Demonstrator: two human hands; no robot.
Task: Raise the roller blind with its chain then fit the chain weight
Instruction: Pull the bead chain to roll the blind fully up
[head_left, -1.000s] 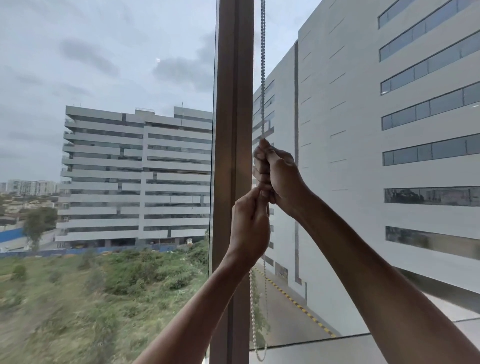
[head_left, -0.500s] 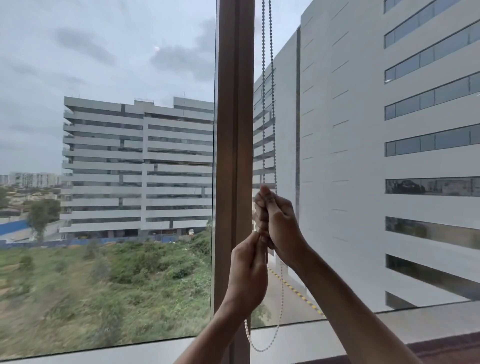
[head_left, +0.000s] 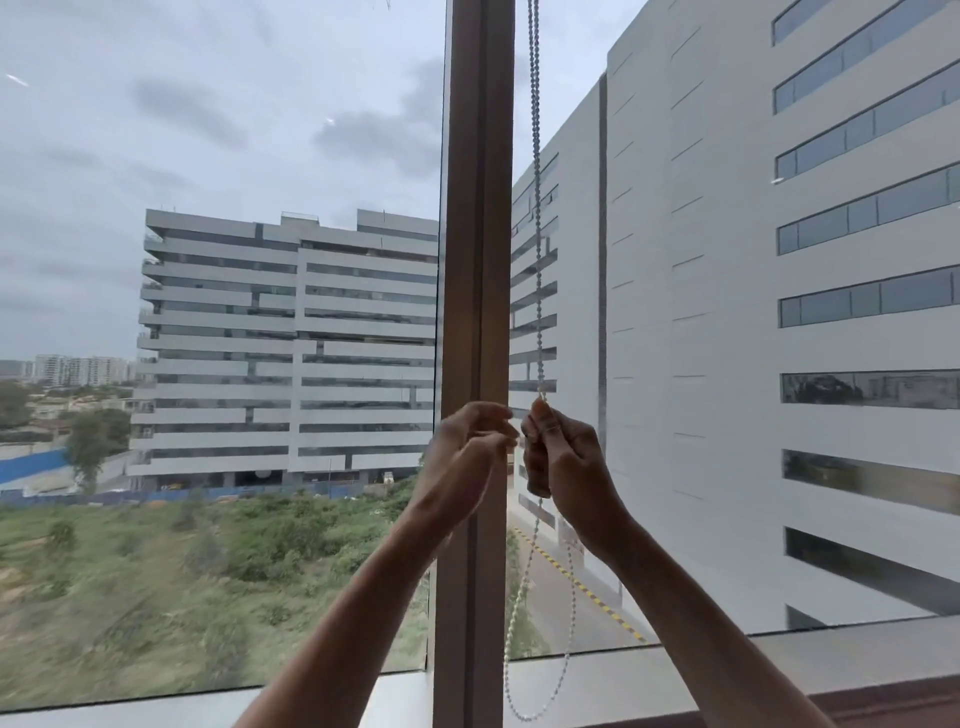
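Your left hand (head_left: 460, 457) has come off the chain since a moment ago: it was stacked under the right one on the same strand, and now it sits just left of it, in front of the window mullion (head_left: 475, 260), its fingers (head_left: 501, 434) curled loosely and narrow, with nothing I can make out between them. Both hands have also dropped lower against the glass over the last second. I read that as the end of a downward pull and a change of grip, so the raising step looks close to done; no blind fabric shows anywhere on the panes, though the roller itself is out of view above.

Just right of the mullion, the bead chain (head_left: 535, 208) hangs straight down from the top edge. Your right hand (head_left: 563, 467) is closed around it, the fingertips pinching it at the top of the fist. Below that hand the chain falls in a slack loop (head_left: 540, 691) whose bottom hangs near the window sill (head_left: 727, 660).

No chain weight is visible, so you will have to fetch it from out of view.

For room: the mullion crowds your left hand, the glass lies just beyond both, and the sill runs below. The free space is on your near side and to the right of the chain.
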